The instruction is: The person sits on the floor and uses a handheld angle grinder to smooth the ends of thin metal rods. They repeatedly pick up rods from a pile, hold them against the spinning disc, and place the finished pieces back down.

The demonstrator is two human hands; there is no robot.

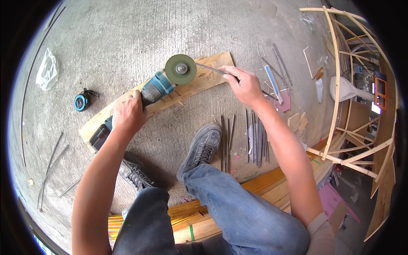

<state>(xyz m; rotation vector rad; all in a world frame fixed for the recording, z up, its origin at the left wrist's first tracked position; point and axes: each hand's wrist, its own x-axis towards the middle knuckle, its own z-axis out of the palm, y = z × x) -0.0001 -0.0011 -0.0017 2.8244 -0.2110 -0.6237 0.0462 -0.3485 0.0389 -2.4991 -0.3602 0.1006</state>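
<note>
My left hand [128, 114] is wrapped round the body of a teal and black cordless angle grinder [156, 88], whose battery end rests low on a wooden board [100, 119]. The grinder's round green disc [173, 70] faces up, with a metal nut at its centre. In my right hand [243, 85] is a thin metal rod [212, 69], pinched between thumb and fingers. Its far end reaches the right edge of the disc; whether they touch I cannot tell. The rod's other end shows below my wrist.
Several cut metal rods [257, 140] lie by my shoe [200, 146]. A tape measure [82, 102] and a clear plastic bag [46, 70] are at left. Stacked planks [272, 180] lie under my legs. A wooden frame [335, 85] stands at right, near a blue-white strip [273, 84].
</note>
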